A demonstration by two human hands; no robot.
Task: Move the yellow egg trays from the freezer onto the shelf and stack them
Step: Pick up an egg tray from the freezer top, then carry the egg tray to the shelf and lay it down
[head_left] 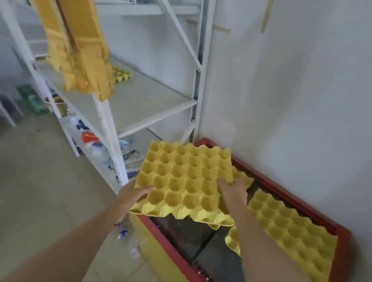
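I hold a yellow egg tray [183, 182] level above the left end of the freezer [190, 268], a chest with a red rim and dark sliding lids. My left hand [135, 194] grips the tray's near left corner. My right hand [233, 190] grips its right edge. Another yellow egg tray [286, 232] lies on the freezer lid to the right, and a further one peeks out behind my right hand. On the white shelf [143, 98] at upper left a small part of a yellow egg tray [121, 74] shows. Yellow cardboard pieces [81, 34] hang in front of it.
The white metal rack has slanted braces and a post [110, 136] close to the held tray. Bottles and packets lie on its bottom level [95, 146]. A plastic bottle [132, 239] lies on the tiled floor beside the freezer. The white wall runs along the right.
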